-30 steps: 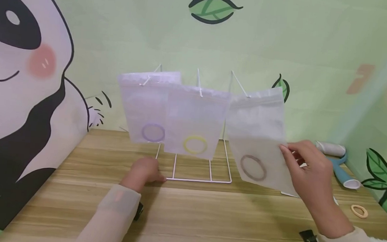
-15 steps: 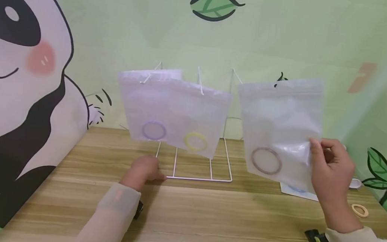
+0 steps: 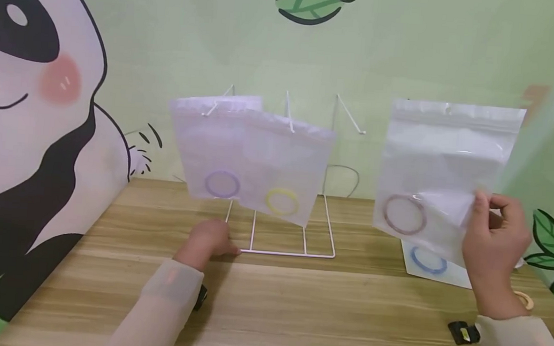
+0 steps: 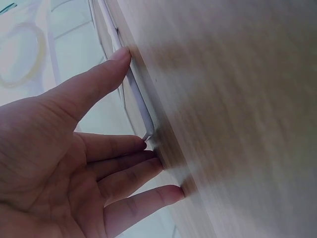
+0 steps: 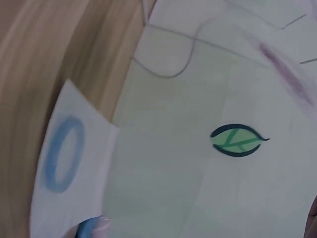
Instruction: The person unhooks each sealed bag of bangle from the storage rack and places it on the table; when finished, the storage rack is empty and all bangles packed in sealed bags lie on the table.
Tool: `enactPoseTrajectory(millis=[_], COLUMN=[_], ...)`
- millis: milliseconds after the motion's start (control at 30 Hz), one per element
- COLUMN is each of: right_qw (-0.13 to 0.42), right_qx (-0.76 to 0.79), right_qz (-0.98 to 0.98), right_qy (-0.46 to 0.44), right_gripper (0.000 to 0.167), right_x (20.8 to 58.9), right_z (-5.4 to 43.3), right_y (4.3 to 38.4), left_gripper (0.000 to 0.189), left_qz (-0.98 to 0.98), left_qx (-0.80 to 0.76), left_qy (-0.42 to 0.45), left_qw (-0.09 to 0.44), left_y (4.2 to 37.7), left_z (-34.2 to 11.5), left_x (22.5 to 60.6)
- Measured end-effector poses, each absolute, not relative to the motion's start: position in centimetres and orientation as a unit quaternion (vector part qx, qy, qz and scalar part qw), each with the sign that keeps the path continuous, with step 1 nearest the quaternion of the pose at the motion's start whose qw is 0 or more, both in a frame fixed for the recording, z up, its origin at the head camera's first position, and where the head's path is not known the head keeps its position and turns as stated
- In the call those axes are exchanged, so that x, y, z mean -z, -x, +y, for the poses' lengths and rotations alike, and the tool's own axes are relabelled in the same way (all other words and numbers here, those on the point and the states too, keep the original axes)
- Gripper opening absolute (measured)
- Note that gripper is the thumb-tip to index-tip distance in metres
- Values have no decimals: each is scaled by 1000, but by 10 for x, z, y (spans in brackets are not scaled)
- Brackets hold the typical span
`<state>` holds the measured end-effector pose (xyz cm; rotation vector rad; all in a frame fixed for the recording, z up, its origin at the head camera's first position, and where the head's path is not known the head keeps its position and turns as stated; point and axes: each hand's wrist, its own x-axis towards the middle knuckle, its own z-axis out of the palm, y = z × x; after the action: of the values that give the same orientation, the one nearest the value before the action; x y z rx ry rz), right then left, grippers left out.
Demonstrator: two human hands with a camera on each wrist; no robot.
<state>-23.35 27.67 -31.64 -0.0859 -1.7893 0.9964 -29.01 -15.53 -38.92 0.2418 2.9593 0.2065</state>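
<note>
Brown-ringed bag [image 3: 439, 163], pinched at its right side by the right hand [image 3: 498, 245], is held up off the worktop [image 3: 325, 310] toward its back right corner — so one-sided a hold could let it twist or slip. The left hand [image 3: 208, 241], fingers nearly straight, touches the wire rack's [image 3: 295, 254] front left corner — too light a press, and a knock could shift it.

The wood-grained worktop [image 3: 267, 311] bears a white rack [image 3: 290, 254] standing on its wire base; well to its right lie a bag [image 3: 455, 276] showing a blue ring [image 5: 51, 166] and, farther right, a tan ring [image 3: 530, 302], partly hidden.
</note>
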Motion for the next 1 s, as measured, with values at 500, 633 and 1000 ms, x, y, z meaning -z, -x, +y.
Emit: enactPoseTrajectory(millis=[500, 633, 1000], right_qw=[233, 191, 126], right_qx=[-394, -406, -382], right_qz=[-887, -890, -911], right_qy=[60, 79, 92], right_gripper=[45, 47, 46], right_x=[355, 367, 396], right_z=[288, 285, 283], right_y=[281, 295, 322], left_gripper=[42, 42, 44], left_qz=[991, 991, 991], left_qx=[-65, -67, -67], left_qy=[-78, -82, -75], left_qw=[88, 87, 88], left_y=[290, 291, 294], left_z=[-153, -153, -156], left_x=[386, 387, 390])
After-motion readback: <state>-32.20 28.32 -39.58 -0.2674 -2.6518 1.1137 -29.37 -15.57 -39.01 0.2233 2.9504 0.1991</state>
